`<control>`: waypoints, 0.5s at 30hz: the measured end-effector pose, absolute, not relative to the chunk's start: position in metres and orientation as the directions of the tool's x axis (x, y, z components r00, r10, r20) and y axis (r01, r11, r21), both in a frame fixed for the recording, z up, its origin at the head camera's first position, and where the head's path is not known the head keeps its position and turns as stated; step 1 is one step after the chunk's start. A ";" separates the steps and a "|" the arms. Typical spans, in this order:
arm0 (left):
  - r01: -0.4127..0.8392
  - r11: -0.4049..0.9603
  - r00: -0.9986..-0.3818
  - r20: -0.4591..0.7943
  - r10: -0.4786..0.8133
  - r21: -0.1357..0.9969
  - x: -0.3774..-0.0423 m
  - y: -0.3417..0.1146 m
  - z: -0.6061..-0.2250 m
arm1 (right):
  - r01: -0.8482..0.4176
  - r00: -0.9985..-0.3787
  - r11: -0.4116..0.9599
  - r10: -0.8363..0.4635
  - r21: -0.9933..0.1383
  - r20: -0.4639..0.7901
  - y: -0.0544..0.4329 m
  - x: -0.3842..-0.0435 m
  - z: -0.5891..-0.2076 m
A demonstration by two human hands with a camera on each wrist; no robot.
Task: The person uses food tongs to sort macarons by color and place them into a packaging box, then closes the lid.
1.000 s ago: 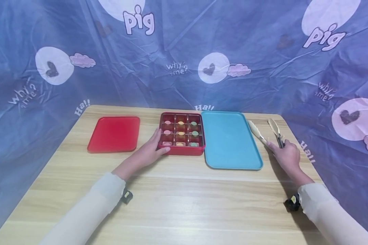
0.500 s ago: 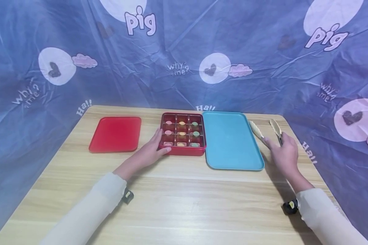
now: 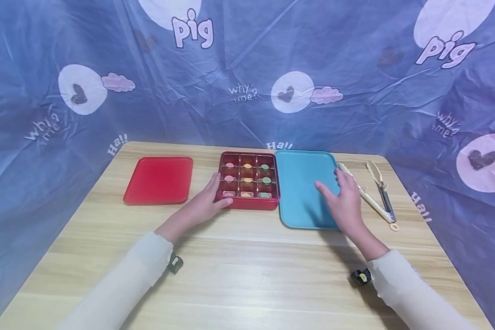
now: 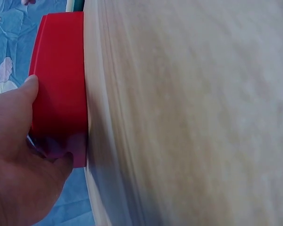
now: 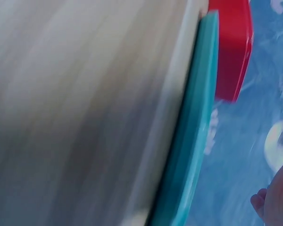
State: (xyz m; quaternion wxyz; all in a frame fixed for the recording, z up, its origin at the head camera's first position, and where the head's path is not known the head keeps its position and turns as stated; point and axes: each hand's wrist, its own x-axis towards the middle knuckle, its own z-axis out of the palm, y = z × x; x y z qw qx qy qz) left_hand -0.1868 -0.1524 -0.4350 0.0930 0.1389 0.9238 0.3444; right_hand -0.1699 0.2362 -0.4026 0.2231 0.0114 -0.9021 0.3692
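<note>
A red box with a clear compartment insert stands at the back middle of the table, small pink, yellow and green pieces sitting in columns inside. My left hand holds its left front corner, thumb on the front wall and fingers along the left side; the left wrist view shows the thumb against the red wall. Over the right part of the blue tray hovers my right hand, fingers spread and nothing held. Tongs with cream tips lie right of that tray, their arms apart.
A flat red square tray with a low rim lies at the back left. The blue tray stands right against the box's right side. Behind the wooden table hangs a printed blue cloth.
My right hand has let go of the tongs and moved left over the blue tray. The tongs stay on the table. My left hand keeps its hold on the box.
</note>
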 end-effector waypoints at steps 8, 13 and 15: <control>0.131 0.698 -0.961 -0.082 0.263 0.704 -0.174 -0.167 -0.420 | -0.306 -0.904 0.617 0.049 -0.725 0.424 0.160 -0.175 -0.391; 0.068 0.692 -0.981 -0.077 0.176 0.719 -0.171 -0.200 -0.405 | -0.341 -0.918 0.541 -0.015 -0.769 0.397 0.104 -0.176 -0.382; 0.017 0.690 -0.988 -0.095 0.124 0.724 -0.171 -0.215 -0.398 | -0.352 -0.919 0.518 -0.033 -0.779 0.393 0.081 -0.178 -0.379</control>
